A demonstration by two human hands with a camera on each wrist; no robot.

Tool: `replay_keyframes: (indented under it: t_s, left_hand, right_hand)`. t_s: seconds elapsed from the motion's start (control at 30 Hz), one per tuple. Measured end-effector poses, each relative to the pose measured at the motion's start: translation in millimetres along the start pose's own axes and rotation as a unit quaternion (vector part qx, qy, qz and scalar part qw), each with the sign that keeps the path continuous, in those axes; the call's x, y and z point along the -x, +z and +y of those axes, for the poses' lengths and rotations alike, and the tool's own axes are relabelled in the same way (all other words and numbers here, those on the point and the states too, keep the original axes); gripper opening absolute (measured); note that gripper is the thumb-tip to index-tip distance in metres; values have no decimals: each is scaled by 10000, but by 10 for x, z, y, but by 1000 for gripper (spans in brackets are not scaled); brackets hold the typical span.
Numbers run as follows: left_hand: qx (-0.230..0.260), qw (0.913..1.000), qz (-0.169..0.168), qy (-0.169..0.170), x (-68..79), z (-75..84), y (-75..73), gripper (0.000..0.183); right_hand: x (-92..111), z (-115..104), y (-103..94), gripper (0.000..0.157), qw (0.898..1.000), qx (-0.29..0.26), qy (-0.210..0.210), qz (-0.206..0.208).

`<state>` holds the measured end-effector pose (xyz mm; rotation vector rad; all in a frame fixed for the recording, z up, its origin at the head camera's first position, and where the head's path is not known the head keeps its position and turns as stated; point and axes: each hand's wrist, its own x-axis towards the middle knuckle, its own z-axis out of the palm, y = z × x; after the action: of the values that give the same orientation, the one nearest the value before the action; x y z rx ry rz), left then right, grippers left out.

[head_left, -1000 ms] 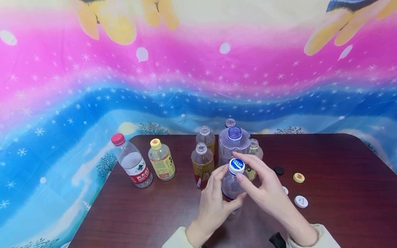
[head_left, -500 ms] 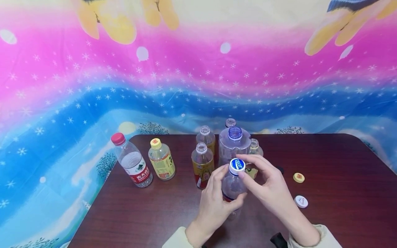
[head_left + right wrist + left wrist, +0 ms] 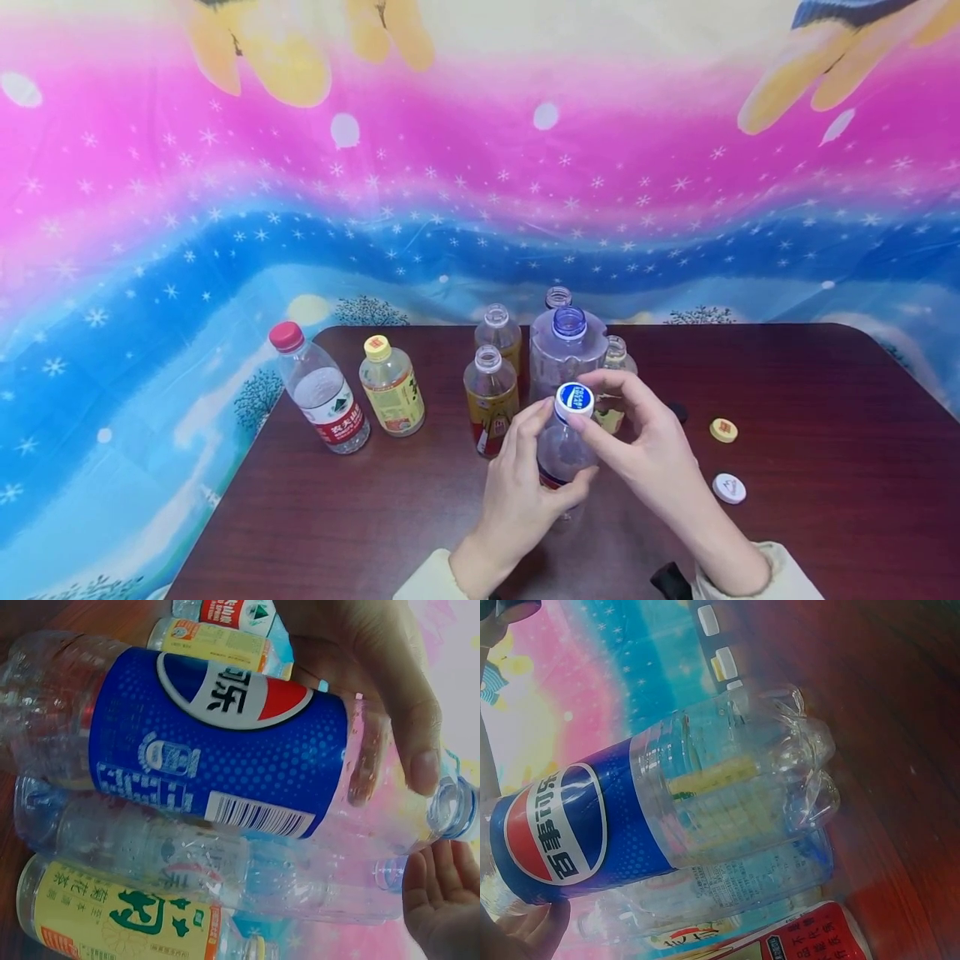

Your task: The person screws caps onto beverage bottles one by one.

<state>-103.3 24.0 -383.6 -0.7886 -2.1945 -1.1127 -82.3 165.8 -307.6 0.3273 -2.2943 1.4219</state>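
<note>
My left hand (image 3: 517, 492) grips a clear Pepsi bottle (image 3: 562, 454) round its upper part. The blue Pepsi label (image 3: 217, 742) shows large in the right wrist view, and the lobed base (image 3: 802, 761) in the left wrist view. On the bottle's mouth sits a white cap (image 3: 574, 400) with a blue top. My right hand (image 3: 652, 433) pinches this cap between thumb and fingers. Just behind stands a large clear bottle (image 3: 567, 354) with an uncapped purple-blue neck. An uncapped bottle with a gold and red label (image 3: 491, 408) is to the left of the held one.
At left stand a red-capped water bottle (image 3: 330, 404) and a yellow-capped bottle (image 3: 392, 392). More uncapped bottles stand behind, such as one at the back (image 3: 498, 333). Right of my hands lie a yellow cap (image 3: 723, 430), a white cap (image 3: 729, 488) and a partly hidden black cap (image 3: 678, 412).
The cap has turned on the bottle's mouth, its printed top now at another angle. My right fingers have shifted slightly round it. The left hand has kept its grip.
</note>
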Motion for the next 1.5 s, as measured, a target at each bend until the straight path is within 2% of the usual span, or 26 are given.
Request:
replay_keyframes:
  t_s: [0.17, 0.3, 0.43, 0.73, 0.97, 1.13, 1.27, 1.5]
  left_hand:
    - [-54, 10000, 7, 47, 5, -11, 2, 81]
    - [-51, 10000, -30, 51, 1, -10, -3, 81]
    - [-41, 10000, -58, 57, 2, -11, -3, 81]
    - [-109, 9996, 130, 236, 2, -30, 14, 80]
    - [37, 10000, -58, 40, 3, -18, -1, 81]
    - [17, 10000, -74, 54, 2, -13, -3, 81]
    - [-73, 9999, -4, 120, 2, -20, 4, 81]
    - [-195, 9993, 175, 267, 1, -34, 21, 81]
  right_hand:
    - [14, 12, -15, 47, 9975, 211, -596, -313]
    - [12, 10, -21, 43, 9961, 315, -786, -257]
    - [15, 9, -27, 40, 9968, 305, -716, -161]
    - [0, 3, -10, 38, 9991, -11, -417, 41]
    - [-10, -3, 13, 39, 9999, 46, -73, 65]
    - [0, 21, 6, 46, 9987, 235, -362, -257]
    - [7, 35, -3, 44, 9967, 411, -664, -242]
    - [17, 31, -12, 43, 9975, 366, -580, -147]
